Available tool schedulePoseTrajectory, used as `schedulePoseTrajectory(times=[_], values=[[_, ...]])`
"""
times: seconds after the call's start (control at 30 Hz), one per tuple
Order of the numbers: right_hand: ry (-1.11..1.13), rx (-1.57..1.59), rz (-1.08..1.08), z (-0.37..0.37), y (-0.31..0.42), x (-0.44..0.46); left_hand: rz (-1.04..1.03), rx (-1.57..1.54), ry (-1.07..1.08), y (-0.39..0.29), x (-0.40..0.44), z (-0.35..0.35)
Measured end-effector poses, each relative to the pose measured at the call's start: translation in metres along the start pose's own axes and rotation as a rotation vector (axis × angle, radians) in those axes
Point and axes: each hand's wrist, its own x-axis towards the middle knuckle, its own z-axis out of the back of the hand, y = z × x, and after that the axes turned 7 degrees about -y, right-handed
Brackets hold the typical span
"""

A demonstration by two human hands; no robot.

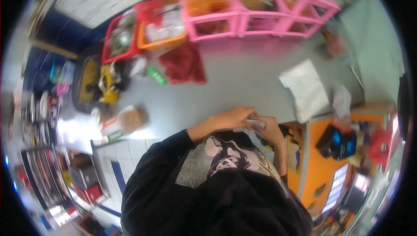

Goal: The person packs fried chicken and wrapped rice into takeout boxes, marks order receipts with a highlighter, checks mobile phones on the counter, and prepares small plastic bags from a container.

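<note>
Close in front of my body, at the near edge of the grey table (243,79), my two hands meet. A small white piece with dark print (257,123), possibly a packet or label, is held between them. My right hand (273,131) is closed around its right side. My left hand (234,118) reaches over from the left, fingers bent and pressed against the same piece. Blur and overlapping fingers hide its full shape. A white sheet or flat bag (305,90) lies on the table to the right of my hands.
Pink baskets (213,28) with packed goods line the back, beside an orange basket (163,43) and a red basket (106,47). A dark red cloth (183,64), a green item (157,76) and a clear container (131,119) are leftward. An orange cabinet (319,149) stands at right.
</note>
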Motion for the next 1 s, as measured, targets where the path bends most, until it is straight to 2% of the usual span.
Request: schedulePoseTrajectory(times=[0.07,0.1,0.13,0.2,0.23,0.3,0.33,0.4,0.43,0.47,0.53,0.57,0.6,0.63,0.67,0.7,0.73,0.77,0.8,0.83,0.87,0.93,0.97,1.0], values=[[0.281,0.125,-0.005,-0.028,0.020,0.031,0.141,0.015,-0.180,0.012,-0.063,0.016],[0.362,0.042,0.114,-0.050,0.028,0.046,0.218,0.016,-0.320,0.020,-0.097,0.017],[0.384,0.033,0.172,-0.077,0.040,0.063,0.233,0.014,-0.363,0.030,-0.129,0.017],[0.390,-0.041,0.306,-0.141,0.048,0.088,0.472,-0.081,-0.864,0.049,-0.175,0.002],[0.376,-0.105,0.382,-0.182,0.056,0.100,0.477,-0.086,-0.902,0.060,-0.199,0.002],[0.410,-0.368,0.329,-0.261,0.094,0.115,0.650,0.436,-1.060,0.073,-0.248,0.002],[0.436,-0.376,0.357,-0.282,0.107,0.123,0.668,0.429,-1.094,0.075,-0.263,0.007],[0.045,-0.365,0.714,-0.312,0.129,0.137,0.575,0.783,-0.980,0.078,-0.285,0.018],[-0.018,-0.371,0.629,-0.314,0.144,0.150,0.591,0.939,-0.848,0.073,-0.291,0.024],[-0.079,-0.378,0.537,-0.313,0.157,0.163,0.604,0.934,-0.869,0.080,-0.295,0.028],[-0.254,-0.504,0.489,-0.324,0.173,0.188,0.129,1.162,-0.657,0.098,-0.308,0.035],[-0.240,-0.510,0.495,-0.330,0.161,0.200,0.106,1.037,-0.703,0.101,-0.304,0.035],[-0.220,-0.622,0.475,-0.339,0.143,0.213,0.109,1.030,-0.711,0.101,-0.300,0.037],[-0.209,-0.733,0.451,-0.340,0.139,0.220,0.206,1.051,-0.728,0.101,-0.296,0.042],[-0.212,-0.740,0.447,-0.340,0.131,0.222,0.299,1.069,-0.742,0.101,-0.289,0.048],[-0.220,-0.689,0.480,-0.332,0.127,0.217,0.359,1.115,-0.878,0.110,-0.278,0.052],[-0.228,-0.642,0.505,-0.321,0.123,0.209,0.340,1.101,-0.871,0.111,-0.272,0.059],[-0.235,-0.657,0.481,-0.315,0.125,0.196,0.391,1.021,-0.978,0.111,-0.274,0.069],[-0.287,-0.301,0.434,-0.300,0.129,0.179,0.440,0.934,-1.081,0.113,-0.267,0.074],[-0.341,0.054,0.385,-0.285,0.130,0.162,0.366,0.853,-1.148,0.117,-0.263,0.078],[-0.359,0.038,0.373,-0.268,0.126,0.143,0.346,0.840,-1.136,0.118,-0.257,0.075],[-0.131,0.392,-0.038,-0.249,0.122,0.108,0.311,0.655,-1.188,0.123,-0.260,0.078],[-0.146,0.392,-0.046,-0.251,0.118,0.097,0.269,0.608,-1.212,0.125,-0.264,0.079],[-0.190,0.531,-0.137,-0.258,0.109,0.090,0.255,0.603,-1.197,0.126,-0.263,0.082]])
